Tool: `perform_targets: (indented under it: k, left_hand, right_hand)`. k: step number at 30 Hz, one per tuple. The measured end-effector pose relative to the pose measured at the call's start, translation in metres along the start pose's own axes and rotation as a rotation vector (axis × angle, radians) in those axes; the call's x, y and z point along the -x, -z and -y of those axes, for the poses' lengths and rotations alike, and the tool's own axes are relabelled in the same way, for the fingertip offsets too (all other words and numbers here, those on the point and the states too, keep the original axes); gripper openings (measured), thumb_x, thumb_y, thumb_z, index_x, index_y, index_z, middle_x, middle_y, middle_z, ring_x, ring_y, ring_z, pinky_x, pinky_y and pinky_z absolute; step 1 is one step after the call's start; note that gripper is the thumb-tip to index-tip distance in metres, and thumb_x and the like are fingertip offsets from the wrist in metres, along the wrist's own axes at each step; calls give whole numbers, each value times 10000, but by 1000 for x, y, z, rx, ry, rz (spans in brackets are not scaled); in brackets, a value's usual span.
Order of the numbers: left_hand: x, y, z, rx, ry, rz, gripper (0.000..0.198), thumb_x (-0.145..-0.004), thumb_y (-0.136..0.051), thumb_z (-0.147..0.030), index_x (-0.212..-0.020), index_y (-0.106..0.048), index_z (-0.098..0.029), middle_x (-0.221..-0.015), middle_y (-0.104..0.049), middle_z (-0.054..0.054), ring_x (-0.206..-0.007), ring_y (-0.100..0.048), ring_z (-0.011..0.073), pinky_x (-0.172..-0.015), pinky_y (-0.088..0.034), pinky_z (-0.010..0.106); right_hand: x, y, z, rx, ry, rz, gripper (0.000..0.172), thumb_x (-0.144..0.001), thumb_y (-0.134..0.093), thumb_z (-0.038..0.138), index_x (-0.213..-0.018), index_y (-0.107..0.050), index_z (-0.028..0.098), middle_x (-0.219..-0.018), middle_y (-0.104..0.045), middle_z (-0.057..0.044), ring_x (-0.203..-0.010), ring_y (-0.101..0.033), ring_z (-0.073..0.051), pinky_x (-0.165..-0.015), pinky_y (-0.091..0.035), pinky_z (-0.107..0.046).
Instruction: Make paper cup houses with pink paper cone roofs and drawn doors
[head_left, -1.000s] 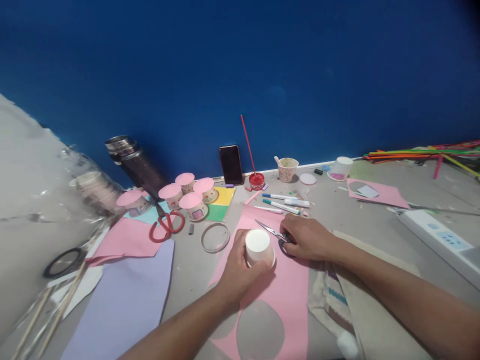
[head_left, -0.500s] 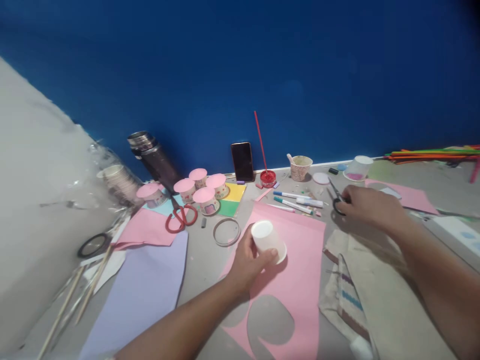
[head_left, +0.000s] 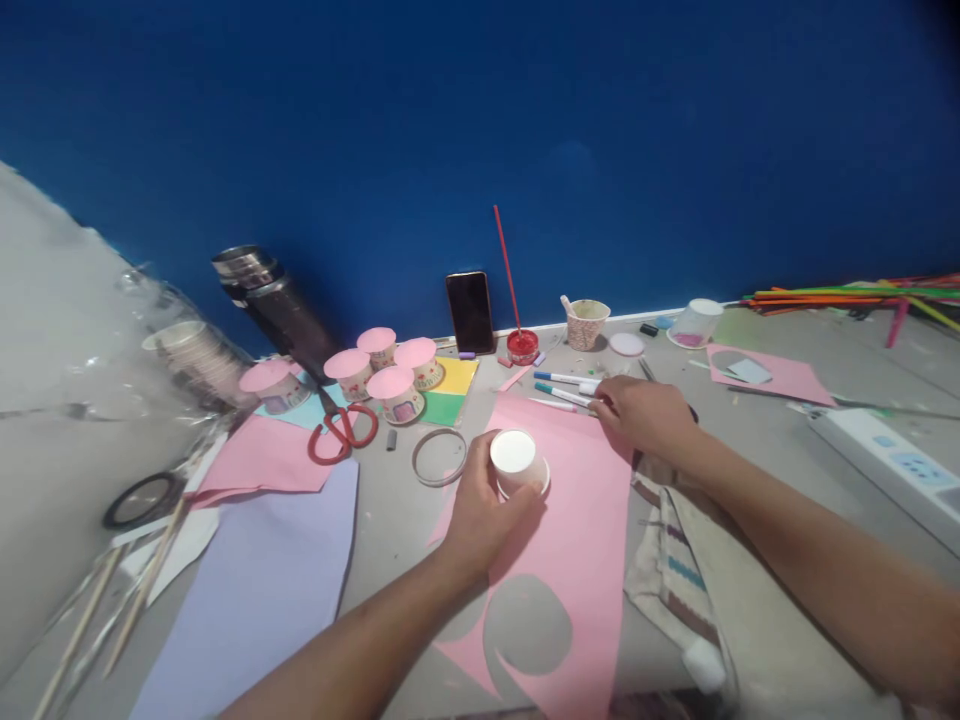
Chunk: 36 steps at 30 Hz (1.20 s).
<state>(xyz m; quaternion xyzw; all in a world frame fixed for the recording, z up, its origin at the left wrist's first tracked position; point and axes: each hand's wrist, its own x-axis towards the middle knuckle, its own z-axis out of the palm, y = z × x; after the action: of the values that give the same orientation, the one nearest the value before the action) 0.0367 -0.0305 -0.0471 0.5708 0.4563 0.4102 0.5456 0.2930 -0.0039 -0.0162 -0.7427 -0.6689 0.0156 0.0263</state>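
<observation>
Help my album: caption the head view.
Left hand holds upturned white paper cup over pink paper; right hand at white-barrelled markers.

White paper cup [head_left: 516, 458]: plain, upside down, with the round base facing up and the wider rim below. Is held around the side over a pink paper sheet [head_left: 570, 520]; whether touching the paper, hard to tell. Below the cup, the sheet: lies flat on the grey surface [head_left: 386, 530], straight along the right edge, cut through by a large round hole toward the near end, with another curved cut at the lower left. Blue-ended marker [head_left: 559, 377] and teal-ended marker [head_left: 559, 394]: lie near each other just beyond the sheet's far edge, slim, coloured ends pointing left, right ends partly covered.
</observation>
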Motion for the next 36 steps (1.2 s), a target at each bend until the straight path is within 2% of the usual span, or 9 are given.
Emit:
perform_targets:
  k: [3, 7, 12, 21, 24, 27, 31, 34, 36]
  left_hand:
    - [-1, -1, 3, -151, -71, -44, 539, -698, -807, -216, -1193, -596, -240, -1157, -660, 65, -1102, -624, 268, -988, -485, 405]
    - [-2, -1, 10, -186, -55, -5, 552, -721, -766, -223, -1234, -564, -225, -1153, -669, 65, -1072, -645, 258, -959, -508, 407]
    - [-3, 0, 13, -220, -103, 14, 584, -728, -746, -230, -1277, -546, -216, -1247, -654, 87, -1165, -635, 279, -1024, -503, 443]
    - [-4, 0, 9, -265, -116, -3, 720, -732, -763, -256, -1395, -486, -209, -1449, -581, 146, -1374, -557, 325, -1163, -434, 504]
    - [-3, 11, 7, -256, -201, 71, 753, -807, -759, -378, -1471, -437, -226, -1520, -515, 153, -1439, -489, 330, -1210, -376, 522]
    - [-8, 24, 5, -238, -338, 30, 535, -978, -583, -474, -1452, -474, -249, -1502, -517, 136, -1425, -483, 304, -1192, -383, 510]
    - [-19, 32, -6, -241, -395, -95, 443, -1031, -551, -448, -1426, -514, -250, -1387, -584, 126, -1208, -601, 247, -991, -514, 404]
    - [-22, 33, -20, -284, -441, -29, 402, -1034, -571, -410, -1397, -578, -236, -1248, -664, 98, -1022, -644, 199, -880, -529, 340]
    - [-22, 32, -31, -339, -482, 66, 269, -1036, -570, -362, -1227, -689, -215, -1042, -719, 57, -891, -655, 175, -821, -514, 308]
  right_hand:
    - [-2, -7, 3, 40, 29, 10, 286, -1025, -523, 386, -1067, -733, 197, -1107, -789, -137, -940, -738, -280, -658, -382, -308]
    - [-5, -13, 1, 73, 25, 6, 246, -1025, -533, 343, -1039, -732, 198, -1127, -774, -128, -921, -745, -268, -674, -417, -307]
    - [-6, -17, -3, 81, 16, -7, 278, -1048, -495, 353, -1092, -728, 206, -1183, -741, -135, -966, -742, -280, -677, -434, -308]
    - [-9, -17, -11, -33, -32, 8, 169, -965, -590, 276, -947, -711, 161, -1027, -763, -158, -852, -734, -278, -620, -389, -307]
    - [-8, -11, -16, -170, -78, -12, 149, -947, -600, 272, -938, -720, 183, -864, -773, -92, -749, -707, -235, -604, -399, -294]
    - [-2, -3, -17, -357, -87, -70, 216, -985, -536, 304, -991, -731, 211, -803, -759, -31, -689, -673, -182, -615, -451, -268]
    - [14, 5, -9, -1002, -93, -198, 239, -895, -671, 434, -892, -745, 208, -684, -688, -22, -607, -599, -174, -562, -464, -279]
    - [27, 6, 3, -1295, -38, -156, 231, -821, -792, 439, -822, -754, 212, -648, -661, -19, -574, -547, -154, -526, -428, -273]
    - [34, 6, 10, -1396, -16, -102, 241, -800, -840, 438, -819, -764, 211, -639, -649, -13, -563, -526, -140, -514, -408, -267]
